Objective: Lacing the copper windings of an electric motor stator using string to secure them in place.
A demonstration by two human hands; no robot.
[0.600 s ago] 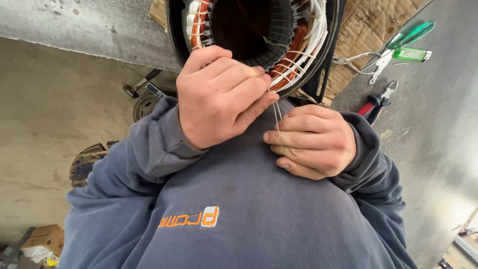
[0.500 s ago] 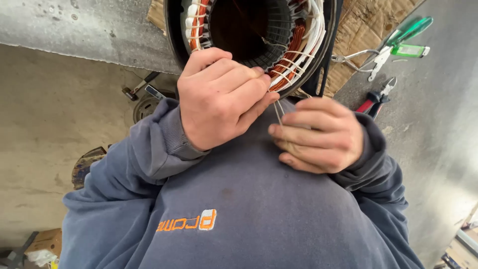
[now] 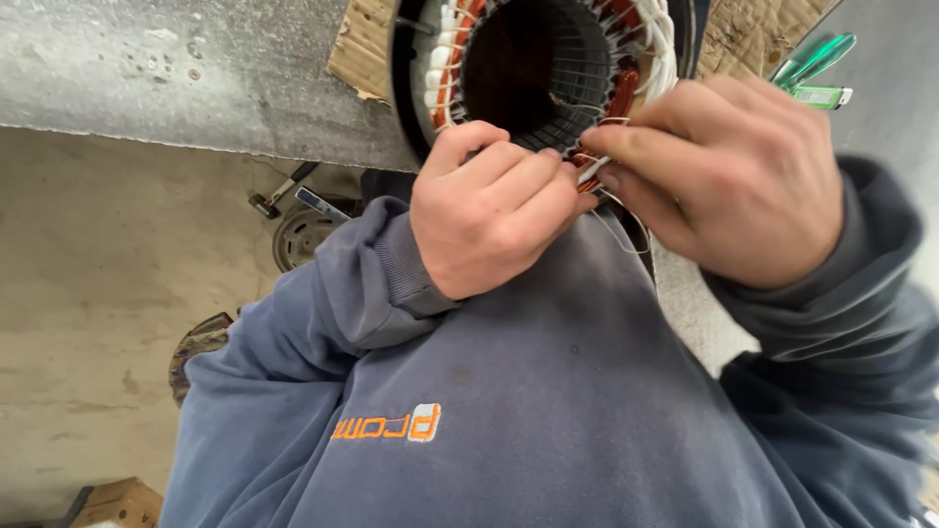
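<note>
Grey concrete workbench (image 3: 196, 78) and a bare cement floor frame the head-camera view, where a person in a blue sweatshirt bends over an electric motor stator (image 3: 548, 68) resting on a scrap of cardboard (image 3: 364, 44) at the bench edge. Both hands meet at the stator's lower rim, where copper windings wrapped in white lacing cord (image 3: 657, 59) ring the dark bore. The left hand (image 3: 489, 210) is curled nearly shut, fingertips pressed against the coil end; the right hand (image 3: 729, 176) is pinched closed on a thin strand of wire or cord (image 3: 626, 230) that loops down just below the fingers. The work appears to be tying or dressing the winding ends, a step that seems to call for steady tension and a careful pull. Green-handled tools (image 3: 812, 64) lie near the stator, behind the right hand.
</note>
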